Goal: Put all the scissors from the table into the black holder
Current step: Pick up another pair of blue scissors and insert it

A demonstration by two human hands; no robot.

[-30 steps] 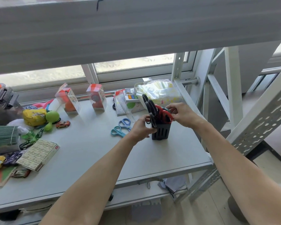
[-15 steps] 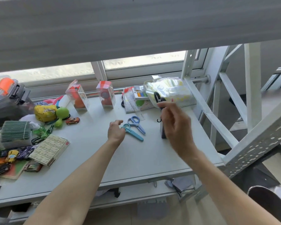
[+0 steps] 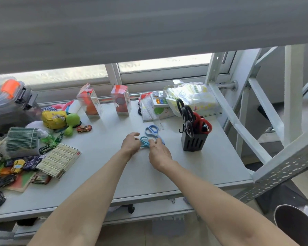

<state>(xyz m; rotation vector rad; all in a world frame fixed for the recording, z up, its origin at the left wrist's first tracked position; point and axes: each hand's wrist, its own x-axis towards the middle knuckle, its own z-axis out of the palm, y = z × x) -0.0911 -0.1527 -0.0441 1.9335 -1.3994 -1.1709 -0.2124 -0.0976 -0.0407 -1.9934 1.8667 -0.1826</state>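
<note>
Two bare hands meet over the middle of a pale grey table (image 3: 100, 174), both reaching from the near edge. The left hand (image 3: 131, 143) has its fingers loosely curled and slightly spread, its fingertips at the handle of the teal scissors (image 3: 144, 141). The right hand (image 3: 158, 153) comes in from the other side, fingers bent and partly apart, covering the far end of the same scissors. Whether either hand actually grips them cannot be told; motion blur softens the fingertips.

Just behind the teal pair, touching or overlapping it, lie the blue scissors (image 3: 152, 131), flat on the table with their handle loops towards the window.

To the right of both pairs, well apart from the hands, stands the holder (image 3: 193, 142), a black slotted box, upright. It already contains black-handled scissors (image 3: 185, 116) and red-handled scissors (image 3: 202, 122), handles sticking up out of the top.

Behind the holder, against the window, sits a clear bag (image 3: 190, 96) of yellow and white items. Left of the holder, along the back, stand two clear boxes (image 3: 121, 100) with red contents. Far left of the holder is a clutter of toys: a green ball (image 3: 73, 119), a small toy car (image 3: 84, 128), a yellow pouch (image 3: 54, 119) and a flat white carton (image 3: 60, 160).
</note>
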